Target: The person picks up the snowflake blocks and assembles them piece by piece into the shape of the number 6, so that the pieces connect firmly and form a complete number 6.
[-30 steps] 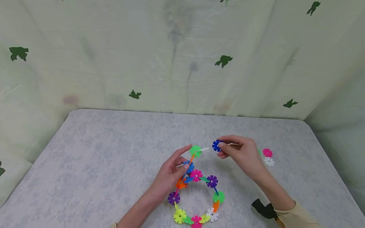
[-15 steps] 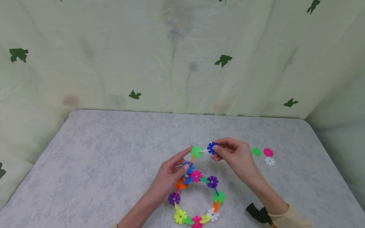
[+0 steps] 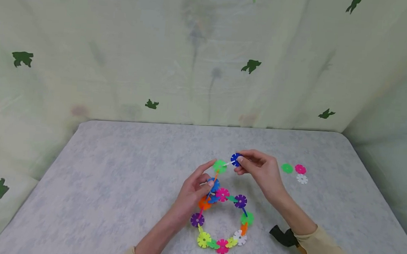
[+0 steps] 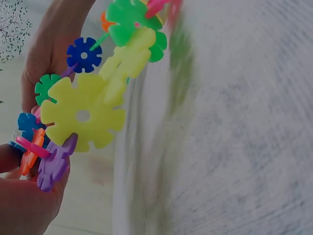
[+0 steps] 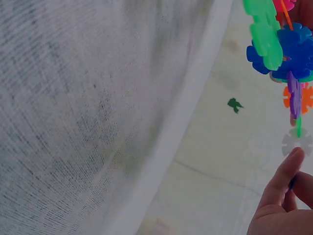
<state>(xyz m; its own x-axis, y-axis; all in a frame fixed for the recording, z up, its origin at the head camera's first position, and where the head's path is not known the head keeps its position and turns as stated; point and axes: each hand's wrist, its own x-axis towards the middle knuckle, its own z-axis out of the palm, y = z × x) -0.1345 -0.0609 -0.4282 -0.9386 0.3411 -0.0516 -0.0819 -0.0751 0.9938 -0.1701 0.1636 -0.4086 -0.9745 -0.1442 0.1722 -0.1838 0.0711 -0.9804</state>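
Observation:
Notched plastic flower discs form a ring with a tail, its bottom marked by a pink disc point(image 3: 222, 246). My left hand point(image 3: 193, 191) grips the chain at a blue disc point(image 3: 214, 185), between thumb and fingers. Above it, a green disc point(image 3: 219, 166) carries a white disc point(image 3: 229, 163) seen edge-on. Between thumb and fingers, my right hand point(image 3: 263, 170) pinches a dark blue disc point(image 3: 235, 159). That disc meets the white one's outer edge; how deeply the slots mesh is too small to tell. In the left wrist view, a large yellow disc point(image 4: 63, 107) hangs closest to the camera.
Three loose discs lie on the grey table point(image 3: 116, 176) right of my right hand: green point(image 3: 287, 168), pink point(image 3: 300, 169) and white point(image 3: 302, 179). A pale curtain point(image 3: 207, 65) with green leaf-like shapes stands behind the table's far edge.
My right hand has moved left, bringing the dark blue disc from apart to touching the white disc. The loose green disc has come fully into view. My left hand keeps its grip.

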